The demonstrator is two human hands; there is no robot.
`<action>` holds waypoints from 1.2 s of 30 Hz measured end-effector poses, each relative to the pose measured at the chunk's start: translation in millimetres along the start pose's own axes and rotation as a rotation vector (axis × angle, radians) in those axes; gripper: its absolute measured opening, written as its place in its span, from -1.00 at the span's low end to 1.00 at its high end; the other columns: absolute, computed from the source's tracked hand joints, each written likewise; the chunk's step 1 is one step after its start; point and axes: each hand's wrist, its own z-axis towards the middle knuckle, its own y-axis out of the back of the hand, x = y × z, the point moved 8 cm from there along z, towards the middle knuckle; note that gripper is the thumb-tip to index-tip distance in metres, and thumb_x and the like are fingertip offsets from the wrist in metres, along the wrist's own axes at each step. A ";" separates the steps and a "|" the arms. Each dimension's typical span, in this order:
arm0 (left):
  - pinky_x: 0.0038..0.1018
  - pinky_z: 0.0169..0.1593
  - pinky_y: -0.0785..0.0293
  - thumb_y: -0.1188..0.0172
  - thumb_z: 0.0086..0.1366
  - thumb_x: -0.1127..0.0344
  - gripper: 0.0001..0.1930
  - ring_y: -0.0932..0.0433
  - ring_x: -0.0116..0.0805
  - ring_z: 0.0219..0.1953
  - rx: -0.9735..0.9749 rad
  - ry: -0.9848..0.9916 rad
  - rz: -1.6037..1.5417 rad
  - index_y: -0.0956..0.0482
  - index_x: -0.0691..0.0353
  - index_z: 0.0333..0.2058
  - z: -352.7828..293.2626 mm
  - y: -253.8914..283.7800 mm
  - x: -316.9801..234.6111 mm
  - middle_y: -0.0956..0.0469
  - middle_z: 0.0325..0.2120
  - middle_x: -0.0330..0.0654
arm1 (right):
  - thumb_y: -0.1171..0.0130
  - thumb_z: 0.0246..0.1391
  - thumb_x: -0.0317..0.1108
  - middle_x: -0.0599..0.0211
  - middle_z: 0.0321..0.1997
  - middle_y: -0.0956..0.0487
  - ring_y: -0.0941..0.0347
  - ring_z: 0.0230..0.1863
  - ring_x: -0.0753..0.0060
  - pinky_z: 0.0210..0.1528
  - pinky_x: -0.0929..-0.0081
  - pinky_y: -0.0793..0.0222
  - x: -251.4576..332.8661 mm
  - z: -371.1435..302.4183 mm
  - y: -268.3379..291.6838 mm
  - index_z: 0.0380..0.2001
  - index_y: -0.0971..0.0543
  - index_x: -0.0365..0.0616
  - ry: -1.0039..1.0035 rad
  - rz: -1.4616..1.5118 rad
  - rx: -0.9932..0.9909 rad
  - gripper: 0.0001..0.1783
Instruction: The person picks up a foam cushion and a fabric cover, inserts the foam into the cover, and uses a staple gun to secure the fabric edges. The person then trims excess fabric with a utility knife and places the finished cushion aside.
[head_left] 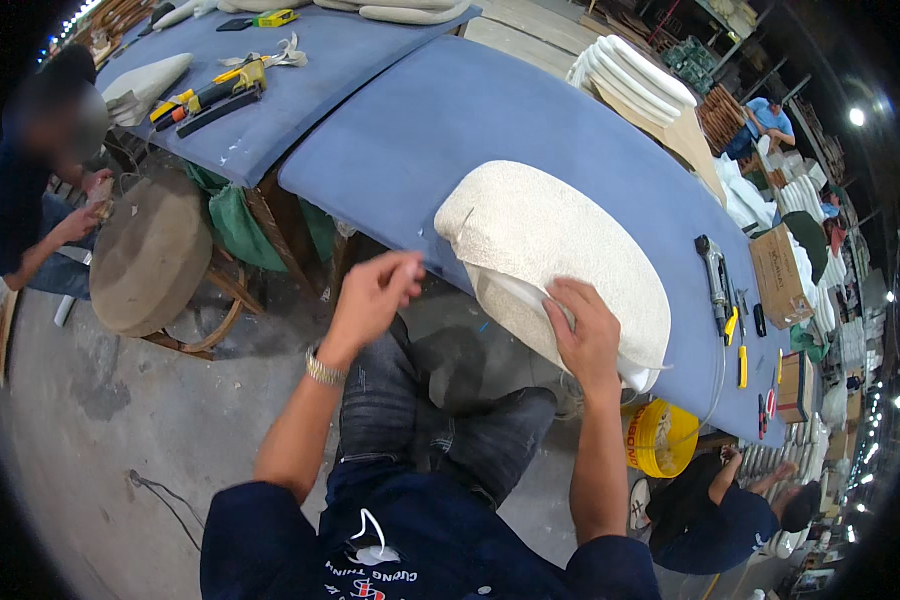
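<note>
A cream, textured, rounded cushion (560, 225) lies on the near edge of the blue-topped table. Along its near side the cover parts in a long slit, and a smooth white strip shows inside. My right hand (585, 335) grips the cover at this slit, thumb on the near side and fingers over the top. In the air to the left of the cushion is my left hand (375, 295), its fingertips pinched together. Whatever it may hold is too small to make out. A short dark thread or needle (463, 222) shows at the cushion's left end.
Right of the cushion lie a grey power tool (712, 280), yellow-handled cutters (742, 365) and red-handled pliers (770, 405). A yellow bucket (660, 440) stands below the table edge. Left, a co-worker (30, 190) sits by a round brown cushion (150, 255). White pads (635, 80) are stacked at the back.
</note>
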 end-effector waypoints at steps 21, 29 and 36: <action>-0.48 -0.55 -0.59 0.07 0.52 -0.15 -0.42 -0.60 -0.36 -0.60 0.507 0.459 -0.465 -0.35 0.20 0.24 14.9 -122.4 -86.3 -0.62 -0.43 -0.05 | -0.24 0.28 -0.30 0.42 -0.41 -0.50 -0.39 -0.45 0.54 -0.34 0.54 -0.35 -41.2 -6.5 124.3 0.06 -0.61 -0.18 -0.359 0.178 -0.439 -0.67; -0.43 -0.51 -0.60 0.38 0.55 -0.31 -0.25 -0.63 -0.26 -0.64 0.453 0.350 -0.207 -0.42 0.34 0.12 2.6 -129.3 -63.9 -0.64 -0.52 0.01 | -0.37 0.16 -0.16 0.21 -0.30 -0.56 -0.47 -0.40 0.27 -0.32 0.42 -0.41 20.3 63.6 111.6 -0.06 -0.68 -0.13 -0.254 -0.061 -0.175 -0.64; -0.25 -0.07 -0.60 -0.31 0.34 0.05 -0.51 -0.69 -0.04 -0.24 -0.004 -1.004 0.695 -0.58 0.19 0.14 -31.0 -111.2 -187.7 -0.68 -0.19 0.00 | -0.40 0.09 -0.31 0.22 -0.36 -0.56 -0.48 -0.44 0.24 -0.38 0.33 -0.38 29.3 67.0 101.3 -0.29 -0.65 -0.20 -0.166 0.111 -0.134 -0.79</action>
